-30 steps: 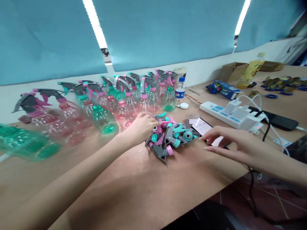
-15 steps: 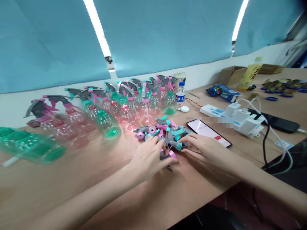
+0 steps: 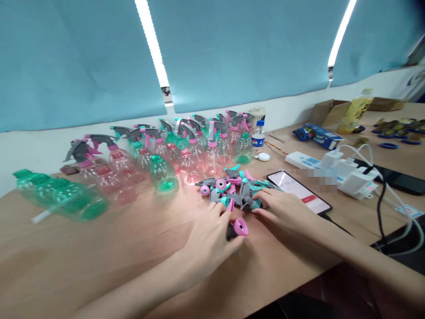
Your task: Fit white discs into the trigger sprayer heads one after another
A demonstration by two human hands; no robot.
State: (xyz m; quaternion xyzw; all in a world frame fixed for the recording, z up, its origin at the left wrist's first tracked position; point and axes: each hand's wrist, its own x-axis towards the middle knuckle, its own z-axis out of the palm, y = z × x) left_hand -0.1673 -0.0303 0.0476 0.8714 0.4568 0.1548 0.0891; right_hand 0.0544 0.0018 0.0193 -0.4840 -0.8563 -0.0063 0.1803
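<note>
My left hand [image 3: 210, 232] has its fingers round a grey spray head with a pink collar [image 3: 241, 227], just in front of a pile of spray heads [image 3: 232, 185]. Part of the held piece is hidden behind my fingers. At the pile's right side, my right hand [image 3: 282, 207] has its thumb and fingers on either side of a grey spray head with a teal collar [image 3: 255, 204]. The pile mixes grey, pink and teal parts. Behind it stand pink and green clear bottles, among them an open green bottle [image 3: 163, 173] and several with spray heads fitted.
Green bottles [image 3: 63, 197] lie at the left, with a white tube by them. A phone [image 3: 300, 192] lies right of the pile, near a white power strip [image 3: 332, 166] with plugs and cables. A Pepsi bottle [image 3: 258, 135] and a blue box [image 3: 322, 136] stand farther back.
The view has shifted, so the scene sits farther right and a little lower. My left hand has drawn the pink-collared spray head slightly toward me, away from the pile. My right hand stays at the pile.
</note>
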